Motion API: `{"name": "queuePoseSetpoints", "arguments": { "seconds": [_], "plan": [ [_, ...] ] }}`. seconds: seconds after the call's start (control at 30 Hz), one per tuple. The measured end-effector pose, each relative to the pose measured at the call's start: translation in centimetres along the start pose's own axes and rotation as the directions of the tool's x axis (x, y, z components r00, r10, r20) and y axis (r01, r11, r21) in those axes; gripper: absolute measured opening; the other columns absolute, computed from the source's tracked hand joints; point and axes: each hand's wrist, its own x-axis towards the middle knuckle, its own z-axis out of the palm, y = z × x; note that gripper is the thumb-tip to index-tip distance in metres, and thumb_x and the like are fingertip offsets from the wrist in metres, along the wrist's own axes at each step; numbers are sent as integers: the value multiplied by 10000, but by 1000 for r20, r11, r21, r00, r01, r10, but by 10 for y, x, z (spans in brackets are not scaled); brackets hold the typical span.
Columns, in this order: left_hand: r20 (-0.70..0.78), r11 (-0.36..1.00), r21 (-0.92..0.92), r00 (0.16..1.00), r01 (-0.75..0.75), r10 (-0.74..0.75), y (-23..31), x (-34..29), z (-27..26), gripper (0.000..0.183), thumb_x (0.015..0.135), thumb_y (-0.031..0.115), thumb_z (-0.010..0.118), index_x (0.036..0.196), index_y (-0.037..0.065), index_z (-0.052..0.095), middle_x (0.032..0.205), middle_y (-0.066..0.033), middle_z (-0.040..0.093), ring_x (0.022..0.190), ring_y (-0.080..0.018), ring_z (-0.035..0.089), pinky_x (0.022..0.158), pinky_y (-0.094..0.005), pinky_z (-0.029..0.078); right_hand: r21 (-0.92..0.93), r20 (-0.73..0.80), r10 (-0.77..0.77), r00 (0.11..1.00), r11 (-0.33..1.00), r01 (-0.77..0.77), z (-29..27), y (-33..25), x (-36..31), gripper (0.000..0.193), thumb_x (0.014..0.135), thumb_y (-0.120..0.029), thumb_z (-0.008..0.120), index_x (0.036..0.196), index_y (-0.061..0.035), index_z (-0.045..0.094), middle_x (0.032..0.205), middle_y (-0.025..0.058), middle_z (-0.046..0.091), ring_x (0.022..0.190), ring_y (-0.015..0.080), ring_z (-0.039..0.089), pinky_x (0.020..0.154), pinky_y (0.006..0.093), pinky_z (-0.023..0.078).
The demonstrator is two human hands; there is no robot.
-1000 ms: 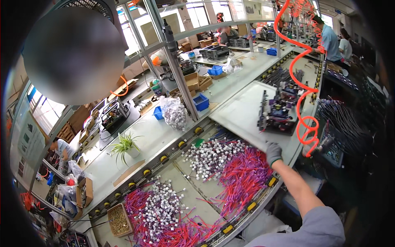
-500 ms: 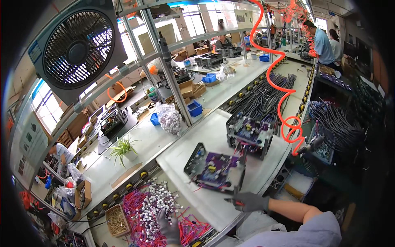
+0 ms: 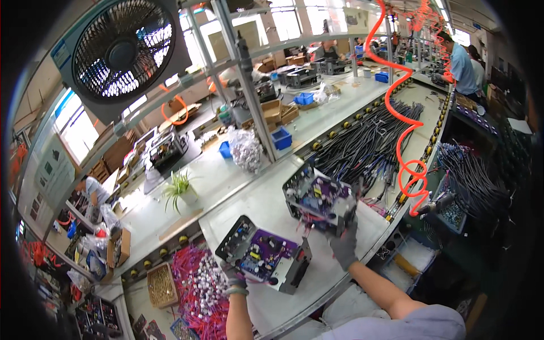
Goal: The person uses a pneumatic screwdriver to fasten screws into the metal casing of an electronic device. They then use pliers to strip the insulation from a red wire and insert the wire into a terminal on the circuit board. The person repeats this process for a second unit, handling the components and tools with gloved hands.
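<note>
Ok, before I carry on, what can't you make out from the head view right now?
Head view, all of these:
Right hand: blurred where it meets the far unit; grip unclear.
Left hand: dark glove against the dark edge of the near unit; grip unclear.
Left forearm: cut off by the lower edge.
Both units' undersides: hidden by the units themselves.
Sheet at far left: print too small to read.

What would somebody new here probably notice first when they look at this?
Most likely the bright orange coiled hose hanging on the right, and the big dark fan at the upper left. Next, perhaps, the left machine and right machine, open with purple insides, on a pale panel near the middle, a gloved left hand and right hand at them.
</note>
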Motion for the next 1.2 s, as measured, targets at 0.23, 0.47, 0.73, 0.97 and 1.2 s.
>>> {"name": "queuePoseSetpoints", "arguments": {
  "seconds": [0.23, 0.47, 0.73, 0.97, 1.2],
  "plan": [
    [-310, 677, 729, 832, -102, 460, -30, -77, 97, 450, 960, 347, 500, 1283, 41, 563, 1144, -98, 648, 980, -225, 624, 859, -368, 500, -227, 175, 474, 863, 872, -433, 13, 10, 114, 619, 734, -116, 719, 1290, -72, 449, 1003, 137, 661, 941, 243, 642, 776, 380, 523],
    [-141, 514, 827, 801, -227, 581, -8, -188, 117, 336, 844, -33, 599, 1177, 2, 568, 925, -58, 648, 776, -157, 637, 632, -306, 515, -348, 720, 224, 656, 935, 63, -82, 86, 189, 367, 823, -164, 643, 1162, -29, 607, 941, 92, 655, 865, 171, 586, 757, 334, 493],
    [-16, 76, 997, 826, -33, 564, 6, -194, 107, 366, 814, 74, 664, 1159, 36, 550, 929, -127, 656, 778, -253, 663, 678, -374, 539, -291, 448, 280, 849, 944, -158, -88, 52, 130, 568, 801, -45, 670, 1336, -38, 479, 1099, 41, 622, 948, 135, 566, 804, 251, 466],
    [61, 172, 969, 847, -176, 527, -4, -157, 23, 304, 897, 89, 600, 1190, 45, 535, 912, -85, 650, 727, -216, 655, 615, -354, 554, 140, 317, 314, 895, 918, -372, -108, 53, 90, 650, 818, 75, 552, 1441, -60, 425, 1013, 38, 616, 830, 97, 564, 707, 237, 469],
    [-93, 125, 991, 888, 41, 451, 14, -207, 119, 410, 877, 150, 644, 1240, 0, 527, 1121, -126, 604, 955, -237, 626, 858, -383, 509, -92, 460, 80, 884, 995, -42, -121, 16, -8, 511, 876, -40, 655, 1365, -45, 509, 962, 49, 620, 822, 131, 582, 730, 291, 504]
  ]
}}
